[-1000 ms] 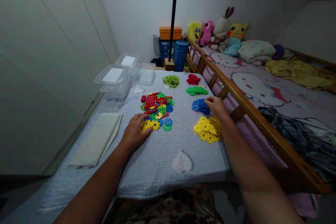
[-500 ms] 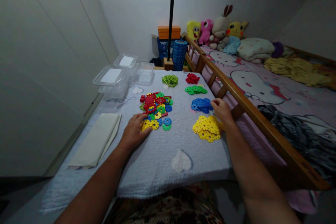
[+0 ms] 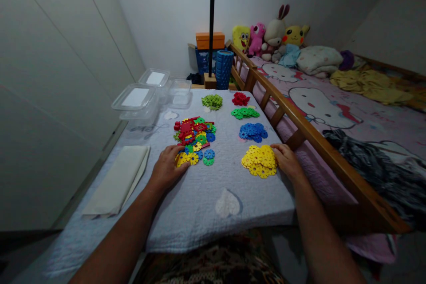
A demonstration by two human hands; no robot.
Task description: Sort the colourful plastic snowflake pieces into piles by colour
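My left hand [image 3: 168,166] lies at the near left edge of a mixed pile [image 3: 191,133] of red, yellow, blue and green plastic pieces. Its thumb and fingers are apart around some yellow snowflake discs there. On the right, my right hand [image 3: 286,160] rests with fingers stretched against the side of a heap of yellow snowflake discs [image 3: 259,159]. Behind that heap sit sorted heaps of blue discs [image 3: 253,132], green discs [image 3: 245,113], red pieces [image 3: 240,98] and light green pieces [image 3: 212,101]. The undersides of both hands are hidden.
Clear plastic boxes [image 3: 135,102] with lids stand at the back left of the cloth-covered table [image 3: 199,204]. A folded beige cloth [image 3: 116,182] lies at the left. The wooden bed rail [image 3: 299,124] runs close along the right side.
My right hand has moved nearer, from beside the blue discs to the side of the yellow heap. My left hand stays by the mixed pile. The view has shifted slightly.
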